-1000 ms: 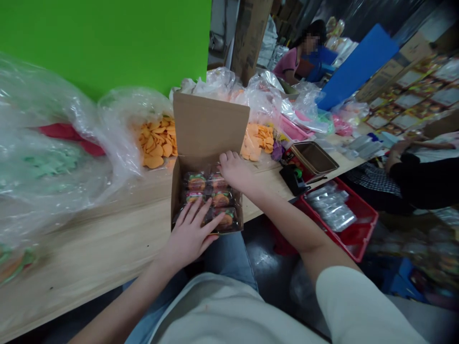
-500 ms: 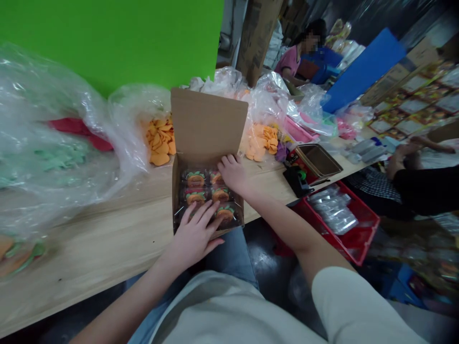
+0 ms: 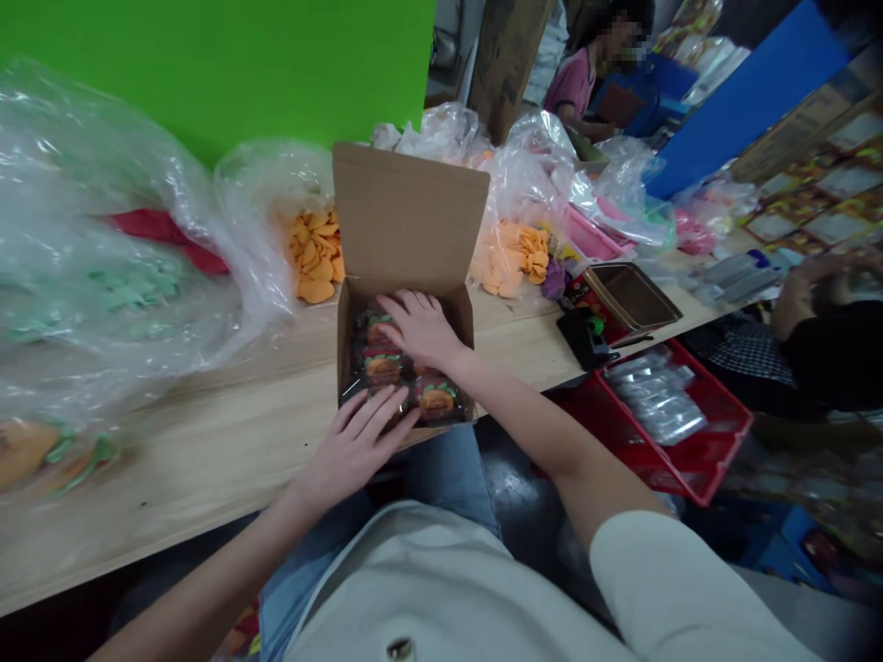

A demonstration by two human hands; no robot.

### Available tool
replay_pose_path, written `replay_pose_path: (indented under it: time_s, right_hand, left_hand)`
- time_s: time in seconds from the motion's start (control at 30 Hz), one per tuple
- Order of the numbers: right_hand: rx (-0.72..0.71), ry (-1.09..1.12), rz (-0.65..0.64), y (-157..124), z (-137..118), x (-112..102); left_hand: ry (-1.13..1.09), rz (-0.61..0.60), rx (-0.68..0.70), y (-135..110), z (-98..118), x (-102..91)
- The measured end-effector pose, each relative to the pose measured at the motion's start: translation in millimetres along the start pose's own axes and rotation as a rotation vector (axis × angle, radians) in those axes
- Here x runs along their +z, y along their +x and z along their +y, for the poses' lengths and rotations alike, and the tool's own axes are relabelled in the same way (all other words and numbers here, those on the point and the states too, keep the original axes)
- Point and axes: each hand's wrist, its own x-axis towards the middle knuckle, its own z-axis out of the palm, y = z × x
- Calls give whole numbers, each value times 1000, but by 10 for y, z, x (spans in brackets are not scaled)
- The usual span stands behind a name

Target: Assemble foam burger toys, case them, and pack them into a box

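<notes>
An open cardboard box (image 3: pixel 411 216) stands at the table's front edge with its lid raised. Inside lie several clear plastic packs holding toy burgers (image 3: pixel 437 400) with orange buns and green and red layers. My right hand (image 3: pixel 420 329) rests flat on the packs in the back part of the box, fingers spread. Across the box's front left lies my left hand (image 3: pixel 365 437), its fingers stretched over the front packs. Both palms face down, and the packs beneath them are partly hidden.
Plastic bags with orange pieces (image 3: pixel 317 256) and green pieces (image 3: pixel 134 287) lie on the wooden table (image 3: pixel 227 432). To the right are a black tape dispenser (image 3: pixel 583 338), an open tin (image 3: pixel 635 299) and a red crate (image 3: pixel 717 460). Other people sit at the right and back.
My right hand has moved left, from the box's back right corner onto the packs in the back middle. My left hand stays over the front packs. The view has shifted slightly.
</notes>
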Motion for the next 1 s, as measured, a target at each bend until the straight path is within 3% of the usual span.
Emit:
replay_pose_path:
  time_s: [0.1,0.2,0.33,0.47,0.67,0.77,0.87,1.0]
  right_hand:
    - [5,52,35,-334,72,-307]
    - [-123,104,-112,-825,145,-513]
    - [-223,32,-212,-1306,262,-394]
    - [-245,29,-213,-1448,353,-158]
    - [-207,20,-143,-1560,378,1]
    - [-169,19,-110,-1642,345,65]
    - [-126,20,-74,-1728,298,131]
    - [-77,23,-51,-1761,243,97]
  left_hand:
    - [69,32,-33,-309,-66,20]
    - [80,-29,-25,-413,-133,-8]
    - [57,-32,-9,-308,-203,-44]
    - [33,-42,-9,-256,-231,-32]
    - [-30,-70,-35,-447,-164,65]
    - [0,32,-105,-468,-117,61]
    - [-30,79,-187,-329,-105,5]
    - [-42,-40,-218,-83,-141,-61]
